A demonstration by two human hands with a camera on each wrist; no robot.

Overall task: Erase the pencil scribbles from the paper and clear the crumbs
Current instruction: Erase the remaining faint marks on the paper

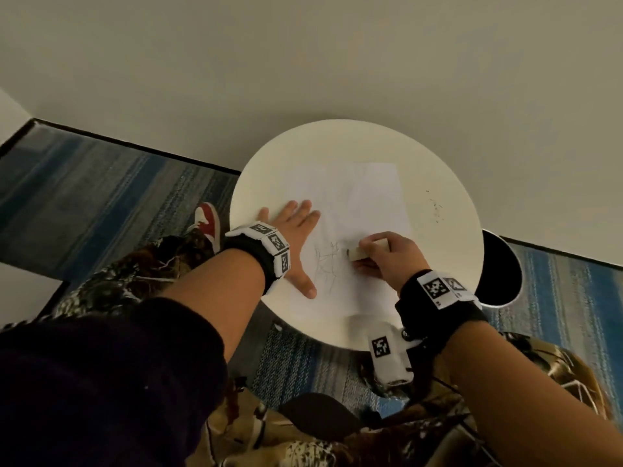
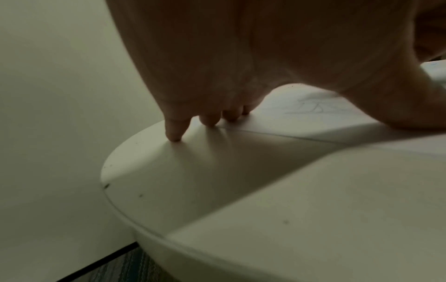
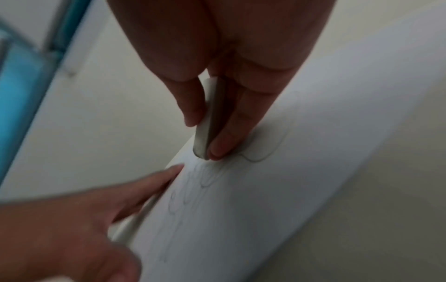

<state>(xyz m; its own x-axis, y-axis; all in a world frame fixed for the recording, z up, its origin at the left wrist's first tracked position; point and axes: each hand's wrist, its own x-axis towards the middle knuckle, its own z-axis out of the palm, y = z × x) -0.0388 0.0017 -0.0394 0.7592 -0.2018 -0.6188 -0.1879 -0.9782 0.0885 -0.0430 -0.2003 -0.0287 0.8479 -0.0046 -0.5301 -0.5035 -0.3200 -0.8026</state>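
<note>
A white sheet of paper (image 1: 357, 210) lies on a round white table (image 1: 448, 183). Grey pencil scribbles (image 1: 325, 264) mark its near part, also seen as scribbles (image 3: 193, 192) under the right wrist camera. My left hand (image 1: 296, 237) lies flat with spread fingers, pressing the paper's left edge; its fingertips (image 2: 175, 133) touch the table. My right hand (image 1: 384, 257) pinches a pale eraser (image 1: 362, 252) between thumb and fingers, its dirty tip on the paper right of the scribbles. The eraser (image 3: 205, 133) stands on end against the sheet.
Dark eraser crumbs (image 1: 436, 208) lie on the table right of the paper. A wall rises just behind the table. Blue striped carpet (image 1: 101, 197) surrounds it, with a red-and-white shoe (image 1: 207, 219) at the left and a dark round bin (image 1: 502, 267) at the right.
</note>
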